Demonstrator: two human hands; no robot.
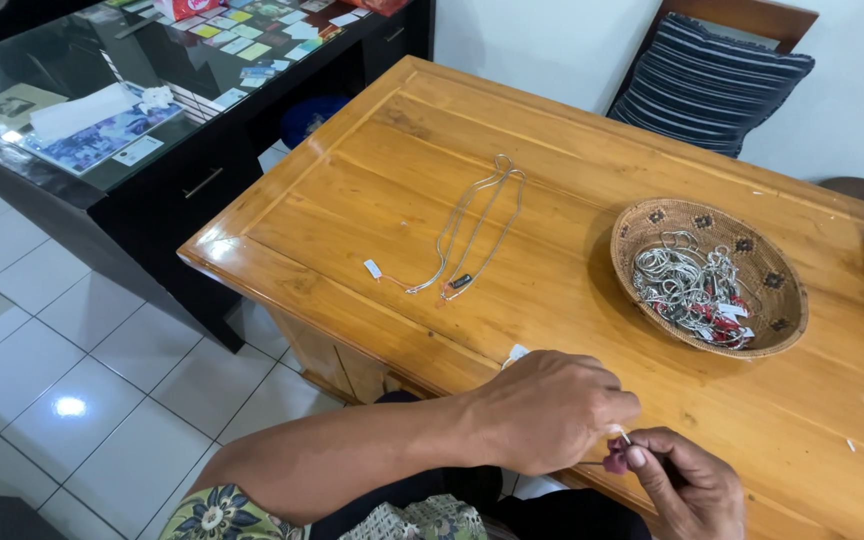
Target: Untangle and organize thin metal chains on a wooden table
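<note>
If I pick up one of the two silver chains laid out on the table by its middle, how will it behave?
Probably floppy: each chain lies in a thin, loose line on the table, so both ends would sag. Likely light, being so thin. The tagged ends may swing, and where the two chains cross at the far end they could snag.

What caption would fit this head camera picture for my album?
Two hands, left and right, pinch something small over a wooden table, near two silver chains and a basket of chains.

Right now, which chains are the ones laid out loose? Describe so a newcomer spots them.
On the wooden table, left of the round woven basket, two silver chains lie stretched side by side. Unlike the tangled heap of chains in the basket, they lie on bare wood, each with a small tag.
</note>
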